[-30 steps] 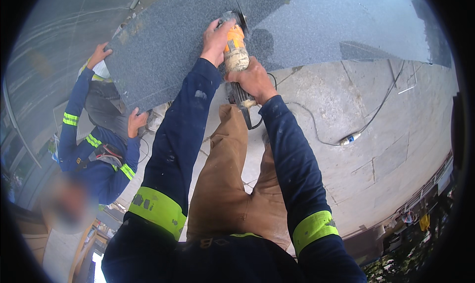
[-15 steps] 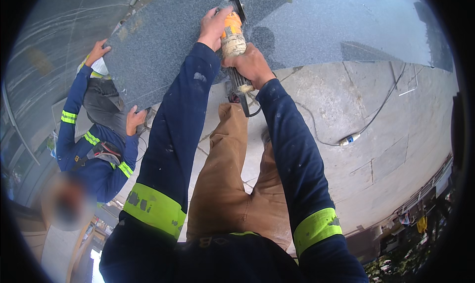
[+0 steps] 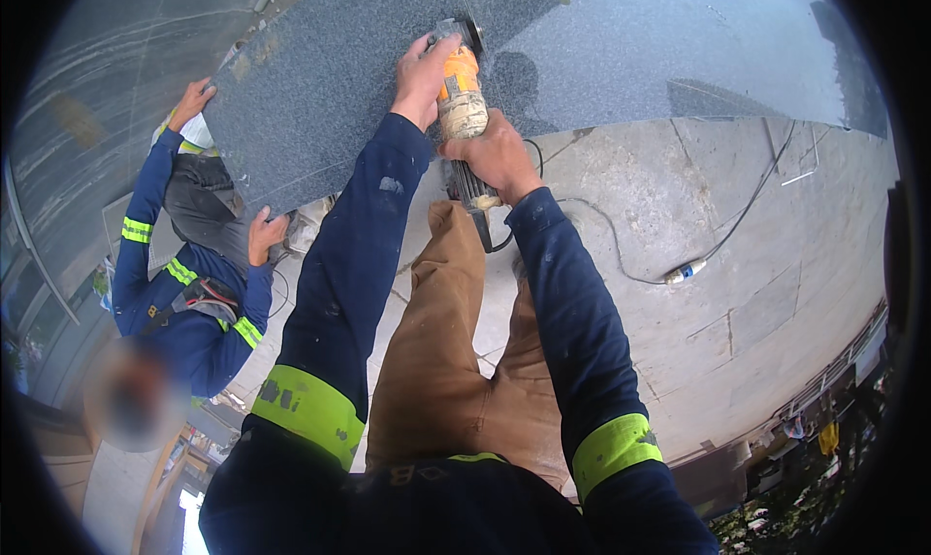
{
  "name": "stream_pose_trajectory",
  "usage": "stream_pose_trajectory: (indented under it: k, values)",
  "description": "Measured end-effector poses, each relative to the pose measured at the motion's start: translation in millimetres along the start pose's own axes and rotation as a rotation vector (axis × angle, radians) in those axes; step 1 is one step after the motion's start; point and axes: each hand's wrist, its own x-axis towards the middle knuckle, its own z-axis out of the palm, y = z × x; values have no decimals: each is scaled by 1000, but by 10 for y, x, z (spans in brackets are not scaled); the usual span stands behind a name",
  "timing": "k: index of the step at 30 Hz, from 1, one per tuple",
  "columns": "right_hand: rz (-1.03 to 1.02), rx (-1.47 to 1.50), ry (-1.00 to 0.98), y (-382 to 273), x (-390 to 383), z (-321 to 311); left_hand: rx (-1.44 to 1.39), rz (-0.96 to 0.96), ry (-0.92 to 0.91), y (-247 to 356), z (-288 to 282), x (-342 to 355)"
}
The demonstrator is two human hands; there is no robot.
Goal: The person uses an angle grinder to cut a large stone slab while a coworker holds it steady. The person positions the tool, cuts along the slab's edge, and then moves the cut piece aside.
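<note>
Fingers [image 3: 445, 45]: those of the left hand [image 3: 419, 82] curl over the front of an orange angle grinder [image 3: 462, 99]; those of the right hand [image 3: 500, 158] wrap its rear body.
Grinder: its head sits above a speckled grey slab [image 3: 310, 99], its rear past the near edge; the disc [image 3: 475, 37] stands by a thin pale line, contact impossible to tell.
Co-worker: at left, a person [image 3: 208, 351] in navy with reflective bands grips the slab's end, one hand [image 3: 196, 99] at each corner.
Sleeves: navy with wide yellow-green bands, they reach forward above brown trousers [image 3: 427, 390].
Floor: on pale paving [image 3: 718, 196], a dark cord [image 3: 718, 250] meets a blue-and-white connector [image 3: 685, 272].
</note>
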Motion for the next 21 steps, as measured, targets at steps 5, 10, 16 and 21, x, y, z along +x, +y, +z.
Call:
stream_pose_trajectory:
  k: [5,10,16,21]
  values:
    - [8,30,-11,63,-34,7,-3,8,17,0,34,-97]
    - [-63,6,15,111,66,21,2,23,-3,33,64,-63]
    - [-27,-40,4,-9,174,0,25,32,16,69,39,94]
    - [-43,20,-12,-41,379,13,13,58,-35,110,-22,349]
